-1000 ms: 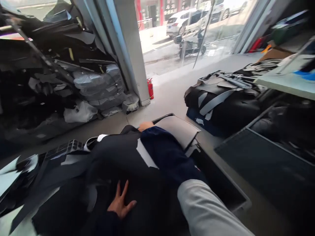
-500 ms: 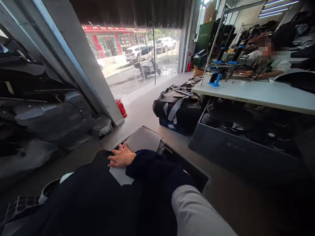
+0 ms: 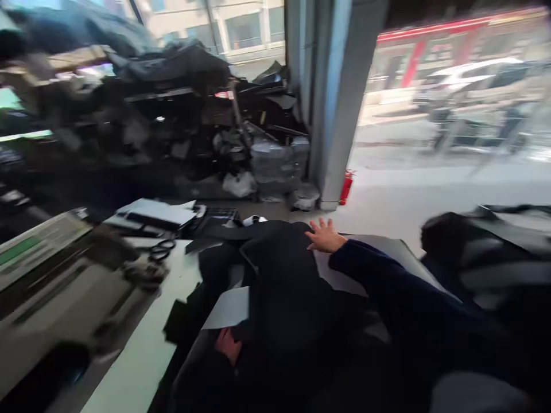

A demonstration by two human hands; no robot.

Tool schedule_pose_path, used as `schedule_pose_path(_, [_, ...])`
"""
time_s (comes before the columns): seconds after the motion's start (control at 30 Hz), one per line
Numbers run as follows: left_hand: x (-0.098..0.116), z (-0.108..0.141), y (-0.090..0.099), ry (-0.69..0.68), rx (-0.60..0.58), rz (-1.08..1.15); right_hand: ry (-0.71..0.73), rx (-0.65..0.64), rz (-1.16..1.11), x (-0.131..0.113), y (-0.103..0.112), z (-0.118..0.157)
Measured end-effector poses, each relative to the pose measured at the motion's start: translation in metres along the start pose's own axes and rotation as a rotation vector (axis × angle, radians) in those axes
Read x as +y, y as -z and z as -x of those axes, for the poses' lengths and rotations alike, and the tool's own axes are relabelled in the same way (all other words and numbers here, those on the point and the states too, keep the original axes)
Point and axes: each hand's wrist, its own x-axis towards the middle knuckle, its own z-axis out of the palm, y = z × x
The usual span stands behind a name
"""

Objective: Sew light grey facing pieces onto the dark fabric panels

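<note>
A bundle of black sheet material fills the lower middle of the view, with a pale grey panel lying against it. My right hand reaches out of a navy sleeve with its fingers spread, at the far edge of the bundle and just above a wider grey sheet. Low down, my left hand is partly hidden under the black material. Its fingers do not show, and the picture is blurred.
To the left stand a white table, a pair of scissors and a beige machine. Black material and bagged stacks pile up by a pillar with a red fire extinguisher. Another black bundle lies at right.
The view has swung left, bringing the white table and machine into sight. My left hand has gone under the black material, and my right arm lies stretched further across the bundle.
</note>
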Motion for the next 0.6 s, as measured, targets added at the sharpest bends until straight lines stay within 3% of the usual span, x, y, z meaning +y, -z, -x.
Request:
schedule_pose_path(0.07, [-0.03, 0.032, 0.0, -0.053, -0.111, 0.166, 0.26, 0.131, 0.078, -0.023, 0.025, -0.036])
schedule_pose_path(0.17, [-0.079, 0.099, 0.006, -0.119, -0.086, 0.481, 0.839, 0.577, 0.023, -0.104, 0.056, -0.087])
schedule_pose_path(0.2, [-0.094, 0.13, 0.01, -0.036, -0.038, 0.538, 1.02, 0.688, -0.036, -0.144, 0.061, -0.097])
schedule_pose_path(0.27, [-0.112, 0.209, 0.018, 0.301, 0.051, 0.541, 1.372, 0.793, -0.138, -0.238, 0.063, -0.096])
schedule_pose_path(0.33, [-0.108, 0.299, 0.029, 0.677, 0.095, 0.448, 1.632, 0.821, -0.208, -0.335, 0.054, -0.069])
schedule_pose_path(0.43, [-0.072, 0.418, 0.047, 1.083, 0.082, 0.259, 1.912, 0.789, -0.27, -0.454, 0.034, -0.001])
schedule_pose_path(0.53, [-0.053, 0.498, 0.062, 1.304, 0.075, 0.042, 2.118, 0.715, -0.317, -0.534, 0.026, 0.066])
schedule_pose_path(0.6, [-0.065, 0.535, 0.072, 1.406, 0.094, -0.126, 2.177, 0.683, -0.354, -0.579, 0.027, 0.1])
